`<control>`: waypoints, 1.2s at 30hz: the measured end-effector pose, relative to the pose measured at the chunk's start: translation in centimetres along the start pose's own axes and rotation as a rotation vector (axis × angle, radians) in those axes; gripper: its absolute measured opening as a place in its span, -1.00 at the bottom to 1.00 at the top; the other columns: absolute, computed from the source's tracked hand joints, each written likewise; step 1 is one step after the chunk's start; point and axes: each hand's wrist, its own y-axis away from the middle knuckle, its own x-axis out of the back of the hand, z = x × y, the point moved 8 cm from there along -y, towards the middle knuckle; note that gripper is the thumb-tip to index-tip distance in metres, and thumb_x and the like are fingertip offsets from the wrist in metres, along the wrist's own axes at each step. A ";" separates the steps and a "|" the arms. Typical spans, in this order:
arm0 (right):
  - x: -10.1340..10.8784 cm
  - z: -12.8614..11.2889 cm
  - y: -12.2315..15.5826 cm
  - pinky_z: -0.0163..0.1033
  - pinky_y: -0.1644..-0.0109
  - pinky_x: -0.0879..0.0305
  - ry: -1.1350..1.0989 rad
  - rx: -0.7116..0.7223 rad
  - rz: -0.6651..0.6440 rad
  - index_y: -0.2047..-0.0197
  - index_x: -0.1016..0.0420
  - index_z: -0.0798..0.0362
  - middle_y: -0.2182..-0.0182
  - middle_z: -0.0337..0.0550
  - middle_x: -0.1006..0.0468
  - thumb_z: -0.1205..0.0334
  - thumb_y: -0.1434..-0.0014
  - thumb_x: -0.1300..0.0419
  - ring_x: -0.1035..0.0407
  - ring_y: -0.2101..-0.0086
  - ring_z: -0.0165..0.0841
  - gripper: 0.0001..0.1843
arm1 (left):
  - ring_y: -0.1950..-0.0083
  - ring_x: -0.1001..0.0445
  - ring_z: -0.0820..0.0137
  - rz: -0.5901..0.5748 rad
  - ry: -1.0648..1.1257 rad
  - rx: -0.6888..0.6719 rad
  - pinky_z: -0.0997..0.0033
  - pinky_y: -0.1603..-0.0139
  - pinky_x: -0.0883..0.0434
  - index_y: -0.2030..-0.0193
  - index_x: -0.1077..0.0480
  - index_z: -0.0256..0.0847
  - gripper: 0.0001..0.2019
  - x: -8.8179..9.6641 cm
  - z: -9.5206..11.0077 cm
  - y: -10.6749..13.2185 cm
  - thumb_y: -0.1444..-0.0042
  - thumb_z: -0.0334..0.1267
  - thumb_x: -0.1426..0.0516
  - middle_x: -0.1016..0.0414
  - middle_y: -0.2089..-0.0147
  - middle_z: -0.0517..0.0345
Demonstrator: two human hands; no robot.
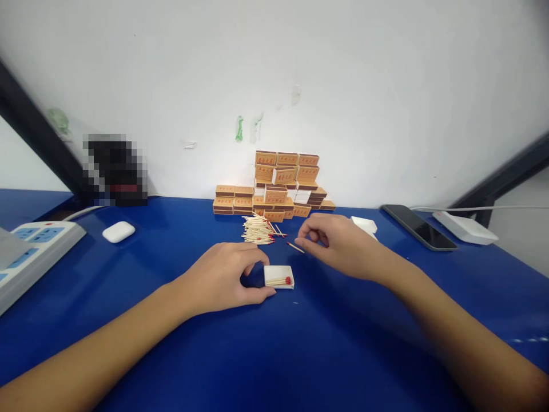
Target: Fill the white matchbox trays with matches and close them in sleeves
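Observation:
A white inner tray of a matchbox (278,270) sits on the blue table, with several red-headed matches (278,281) lying along its near side. My left hand (227,276) grips the tray's left end, index finger at the far corner and thumb at the near edge. To the right, my right hand (337,243) hovers with curled fingers and the thumb apart from them. Just beneath that thumb is a single match (295,247), which appears to rest on the table. Beyond both hands lies a loose heap of matches (257,230).
Stacked matchboxes (274,194) stand against the wall behind the heap. White tray-like pieces (364,224) are partly hidden behind my right hand. Farther right are a phone (418,228) and a white device (465,228). A white earbud case (119,232) and a power strip (47,246) are at left.

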 end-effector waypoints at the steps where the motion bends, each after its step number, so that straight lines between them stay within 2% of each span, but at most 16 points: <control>1: 0.1 0.7 -0.1 -0.21 0.28 -0.21 0.038 -0.016 -0.008 0.29 -0.54 0.02 0.36 -0.18 -0.53 0.10 -0.33 -0.22 -0.36 0.35 -0.33 -0.80 | 0.41 -0.35 0.46 -0.006 -0.005 0.003 0.42 0.40 -0.19 0.14 -0.54 -0.15 -0.72 0.0 0.0 0.0 -0.13 -0.01 -0.31 -0.40 0.40 0.28; 5: -1.2 2.0 -0.2 -0.19 0.23 -0.24 0.083 -0.009 -0.095 0.21 -0.55 0.02 0.28 -0.12 -0.55 0.05 -0.29 -0.27 -0.39 0.29 -0.28 -0.79 | 0.38 -0.38 0.43 -0.044 -0.020 0.014 0.41 0.40 -0.18 0.11 -0.54 -0.14 -0.70 -0.1 0.1 0.0 -0.14 0.00 -0.31 -0.43 0.38 0.26; 9: -2.4 2.0 -0.4 -0.20 0.25 -0.22 0.021 -0.044 -0.108 0.26 -0.50 0.05 0.28 -0.11 -0.52 0.12 -0.36 -0.18 -0.36 0.31 -0.30 -0.79 | 0.39 -0.38 0.43 -0.042 -0.015 0.016 0.41 0.40 -0.19 0.13 -0.54 -0.14 -0.72 -0.1 0.1 0.0 -0.14 -0.02 -0.30 -0.42 0.38 0.27; 11: -2.6 1.5 -0.4 -0.20 0.25 -0.22 -0.032 -0.041 -0.105 0.26 -0.48 0.05 0.27 -0.10 -0.52 0.13 -0.40 -0.14 -0.34 0.32 -0.32 -0.77 | 0.39 -0.38 0.43 -0.033 -0.007 0.016 0.40 0.40 -0.19 0.15 -0.53 -0.15 -0.74 -0.1 0.1 -0.1 -0.13 -0.03 -0.30 -0.42 0.39 0.27; 15: -1.9 -0.1 0.0 -0.21 0.24 -0.25 -0.210 -0.018 -0.067 0.17 -0.46 0.02 0.27 -0.16 -0.53 0.02 -0.46 -0.08 -0.35 0.32 -0.33 -0.72 | 0.39 -0.37 0.43 -0.033 0.001 0.034 0.40 0.40 -0.19 0.17 -0.52 -0.15 -0.75 -0.2 -0.1 -0.1 -0.13 -0.04 -0.31 -0.42 0.39 0.28; 20: -1.5 -1.7 0.3 -0.25 0.31 -0.27 -0.407 0.006 -0.088 0.15 -0.47 0.01 0.35 -0.24 -0.53 0.04 -0.44 -0.13 -0.33 0.38 -0.38 -0.77 | 0.39 -0.36 0.43 -0.044 -0.009 0.039 0.40 0.39 -0.18 0.18 -0.51 -0.17 -0.74 -0.2 0.0 -0.2 -0.13 -0.04 -0.31 -0.41 0.39 0.29; 25: -0.7 -2.2 0.4 -0.25 0.33 -0.29 -0.428 -0.006 -0.065 0.21 -0.54 0.01 0.39 -0.25 -0.53 0.08 -0.37 -0.20 -0.32 0.41 -0.39 -0.79 | 0.39 -0.35 0.44 -0.006 -0.001 0.059 0.40 0.39 -0.19 0.18 -0.52 -0.16 -0.75 0.1 -0.2 -0.2 -0.12 -0.05 -0.31 -0.40 0.39 0.28; 28: -1.1 -3.0 0.7 -0.27 0.36 -0.28 -0.418 0.004 -0.112 0.26 -0.56 0.01 0.40 -0.26 -0.53 0.19 -0.33 -0.22 -0.32 0.44 -0.41 -0.86 | 0.39 -0.35 0.44 0.012 -0.005 0.040 0.40 0.40 -0.18 0.18 -0.52 -0.16 -0.76 0.2 -0.2 -0.1 -0.13 -0.07 -0.31 -0.40 0.39 0.28; 31: -1.4 -3.8 1.0 -0.29 0.38 -0.26 -0.342 0.046 -0.104 0.31 -0.57 0.01 0.43 -0.27 -0.51 0.32 -0.23 -0.26 -0.32 0.45 -0.43 -0.92 | 0.39 -0.34 0.45 0.030 0.006 0.011 0.41 0.41 -0.17 0.18 -0.52 -0.16 -0.77 0.2 0.0 -0.1 -0.14 -0.08 -0.31 -0.40 0.39 0.28; 36: -1.5 -4.5 1.1 -0.31 0.37 -0.22 -0.246 0.096 -0.084 0.33 -0.59 0.03 0.45 -0.29 -0.48 0.42 -0.17 -0.27 -0.32 0.46 -0.46 -0.89 | 0.37 -0.34 0.46 0.089 0.022 -0.019 0.43 0.38 -0.22 0.11 -0.51 -0.14 -0.75 0.7 0.4 0.1 -0.14 -0.10 -0.32 -0.42 0.34 0.29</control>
